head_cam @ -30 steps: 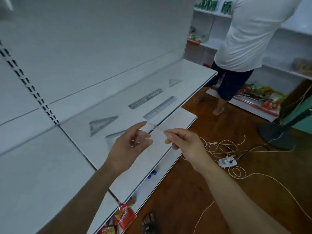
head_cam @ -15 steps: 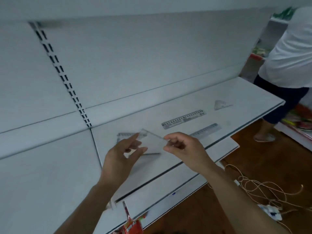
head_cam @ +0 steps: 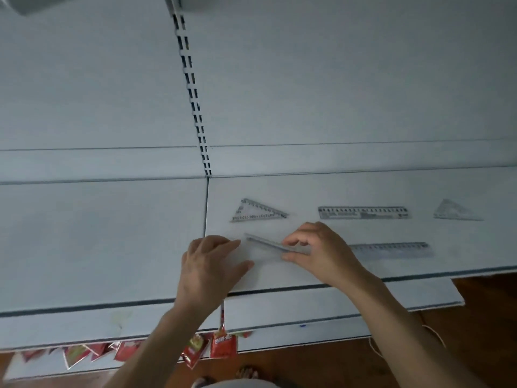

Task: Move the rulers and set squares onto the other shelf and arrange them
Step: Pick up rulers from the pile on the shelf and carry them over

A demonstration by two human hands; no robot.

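Note:
A clear plastic set square (head_cam: 268, 243) is tilted just above the white right shelf (head_cam: 349, 275), near its left end. My right hand (head_cam: 316, 253) pinches its right end between thumb and fingers. My left hand (head_cam: 209, 264) has its fingers at the piece's left edge; the grip there is hidden. Behind them lies another clear set square (head_cam: 257, 212). A ruler (head_cam: 363, 212) and a third set square (head_cam: 456, 211) lie further right along the back. A second ruler (head_cam: 391, 249) lies in the front row, right of my right hand.
The left shelf (head_cam: 98, 242) adjoins at a seam below a slotted upright (head_cam: 195, 107). Red snack packets (head_cam: 218, 345) hang and lie under the shelf's front edge. Wooden floor (head_cam: 475, 345) shows at the lower right, with a white cord on it.
The view has swung left and squared up to the shelf. Both hands have brought the clear set square down from mid-air close to the right shelf's surface, in front of the other set square.

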